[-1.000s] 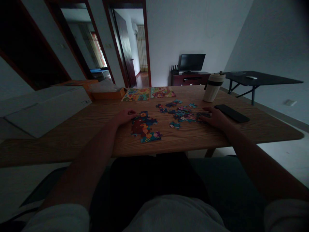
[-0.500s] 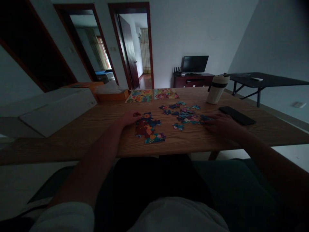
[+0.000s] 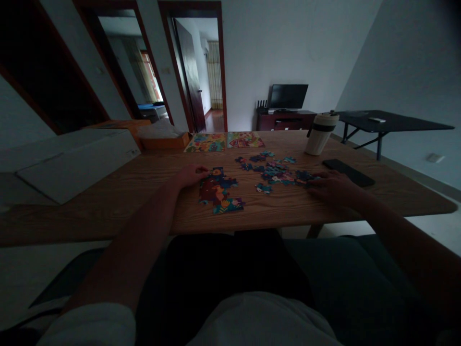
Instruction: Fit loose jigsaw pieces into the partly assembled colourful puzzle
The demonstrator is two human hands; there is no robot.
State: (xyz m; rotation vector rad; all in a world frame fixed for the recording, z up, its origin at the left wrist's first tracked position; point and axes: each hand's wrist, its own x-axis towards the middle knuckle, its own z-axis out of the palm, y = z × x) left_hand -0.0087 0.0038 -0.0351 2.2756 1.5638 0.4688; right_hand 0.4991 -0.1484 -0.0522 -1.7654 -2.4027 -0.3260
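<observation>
A partly joined jigsaw puzzle [image 3: 216,190] in dark red, blue and teal lies flat on the wooden table. At its upper left edge rests my left hand [image 3: 190,176], fingers curved with a small gap between them; no piece shows in it. Right of the puzzle is a loose heap of jigsaw pieces [image 3: 276,173]. My right hand [image 3: 329,186] lies palm down at the heap's right side, fingers stretched out and touching dark pieces [image 3: 303,176] there. One teal group of pieces [image 3: 264,188] sits apart, between the puzzle and the heap.
Two colourful picture sheets [image 3: 206,142] lie at the table's far side, beside an orange box [image 3: 163,142] with clear plastic. A long white box [image 3: 79,161] stands at left. To the right are a cream tumbler [image 3: 318,137] and a black flat object [image 3: 348,173].
The view has shifted slightly, moving most things a little left in the picture. My right fingers look more stretched out over the pieces; my left hand keeps its place by the puzzle.
</observation>
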